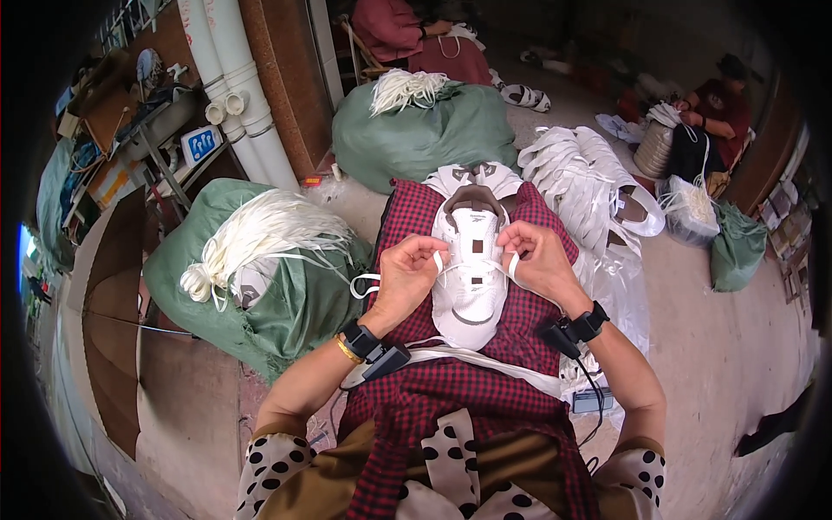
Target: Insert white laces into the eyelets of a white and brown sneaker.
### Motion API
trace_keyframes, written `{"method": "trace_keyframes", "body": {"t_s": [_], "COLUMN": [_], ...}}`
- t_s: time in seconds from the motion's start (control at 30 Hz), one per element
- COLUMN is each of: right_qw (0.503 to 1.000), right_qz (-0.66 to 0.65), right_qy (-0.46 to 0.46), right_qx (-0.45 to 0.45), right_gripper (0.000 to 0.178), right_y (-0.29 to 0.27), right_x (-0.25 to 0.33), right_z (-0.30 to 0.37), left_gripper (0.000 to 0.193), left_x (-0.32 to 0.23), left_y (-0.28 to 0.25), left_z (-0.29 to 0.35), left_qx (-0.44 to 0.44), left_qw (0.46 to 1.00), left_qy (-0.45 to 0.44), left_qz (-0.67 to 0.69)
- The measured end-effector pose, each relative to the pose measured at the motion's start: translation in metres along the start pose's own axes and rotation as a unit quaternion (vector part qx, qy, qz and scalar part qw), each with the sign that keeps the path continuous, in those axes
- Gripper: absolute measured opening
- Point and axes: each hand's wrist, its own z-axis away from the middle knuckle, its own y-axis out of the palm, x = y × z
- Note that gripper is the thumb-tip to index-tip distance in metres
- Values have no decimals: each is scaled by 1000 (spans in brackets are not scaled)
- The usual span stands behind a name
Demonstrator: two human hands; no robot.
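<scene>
A white sneaker (468, 319) with a brown lining lies on the red-and-black checked cloth over my lap, its toe toward me. White shoelace (513, 265) runs across its eyelets and out to both sides. On the shoe's left side my left hand (406, 276) pinches one lace end, and a loop of it hangs out past the wrist. Over on the right side, my right hand (544, 267) is closed on the other end, fingertips close to the upper. More white shoes (452, 177) rest just beyond, partly hidden behind this one. Both wrists wear black strapped devices.
Left of me a green sack (186, 260) carries a bundle of white laces (269, 227). Another green sack (416, 143) stands ahead with more laces. Stacked white shoes (572, 169) rise at the right. Two people sit farther back, handling white items. White pipes (230, 74) run down the wall.
</scene>
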Motion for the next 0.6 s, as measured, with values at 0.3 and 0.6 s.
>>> {"method": "trace_keyframes", "body": {"t_s": [0.3, 0.6], "right_qw": [975, 956], "right_qz": [159, 214], "right_qy": [-138, -167], "right_qx": [68, 112], "right_gripper": [39, 27], "right_y": [-13, 22], "right_x": [43, 43], "right_z": [-17, -46], "left_gripper": [25, 29], "left_x": [-20, -36], "left_y": [-3, -3], "left_z": [4, -48], "left_qx": [-19, 212], "left_qw": [938, 848], "left_qy": [225, 267], "left_qz": [-262, -405]}}
